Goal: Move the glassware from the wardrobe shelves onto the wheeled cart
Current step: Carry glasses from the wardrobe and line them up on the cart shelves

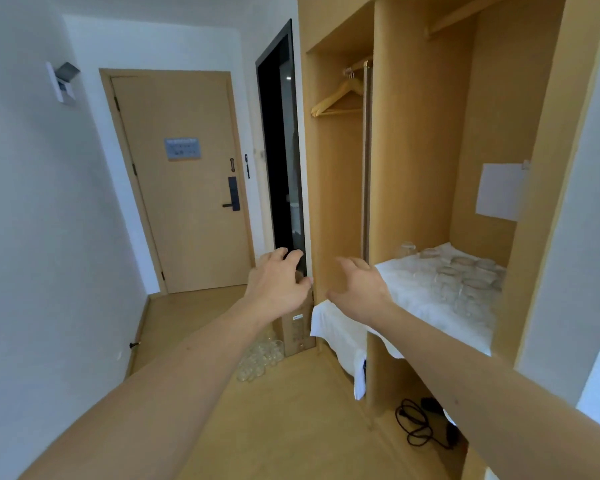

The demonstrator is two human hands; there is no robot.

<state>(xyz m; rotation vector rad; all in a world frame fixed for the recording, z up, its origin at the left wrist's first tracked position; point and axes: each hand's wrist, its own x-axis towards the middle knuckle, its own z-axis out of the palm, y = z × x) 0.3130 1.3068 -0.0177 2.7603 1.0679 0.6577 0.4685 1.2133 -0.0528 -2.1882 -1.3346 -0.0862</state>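
Bare forearms stretch forward, left hand (280, 285) and right hand (359, 289) both empty with fingers loosely spread, apparently reaching toward the wardrobe. Upturned glasses (465, 277) crowd a white cloth (423, 306) on the shelf just right of the right hand, likely laid to cushion them. More glassware (260, 358) sits on the floor by a cardboard box (297, 329); no cart is visible.

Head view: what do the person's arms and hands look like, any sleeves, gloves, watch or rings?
Both forearms are bare as far as the frame shows; no sleeve edge is in view. The left hand and right hand wear no gloves. No watch, band or ring is visible on either wrist or on the fingers that show. No markings or cables on them.
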